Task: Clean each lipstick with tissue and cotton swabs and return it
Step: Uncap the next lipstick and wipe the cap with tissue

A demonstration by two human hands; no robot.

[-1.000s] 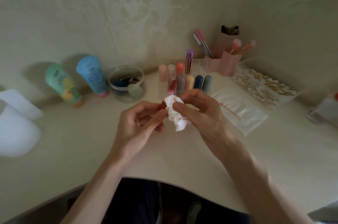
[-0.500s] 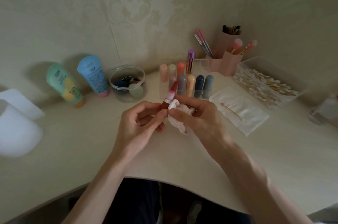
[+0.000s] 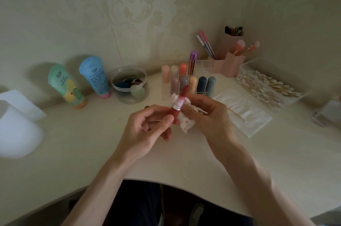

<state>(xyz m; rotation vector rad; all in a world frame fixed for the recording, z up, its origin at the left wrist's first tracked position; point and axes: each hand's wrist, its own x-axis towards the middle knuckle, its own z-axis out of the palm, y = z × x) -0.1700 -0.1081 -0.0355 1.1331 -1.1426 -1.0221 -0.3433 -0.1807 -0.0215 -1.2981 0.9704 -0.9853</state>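
Above the middle of the desk (image 3: 88, 144), the left hand (image 3: 147, 129) pinches the red base of an uncapped lipstick (image 3: 180, 102), which tilts up and away with its red bullet exposed. The right hand (image 3: 208, 120) is curled round a crumpled, pink-stained tissue (image 3: 187, 125) held against the lipstick's right side. Beyond them a clear organizer (image 3: 203, 65) holds capped lipsticks. At far left lean a green tube (image 3: 66, 85) and a blue tube (image 3: 95, 76), their print too blurred to read.
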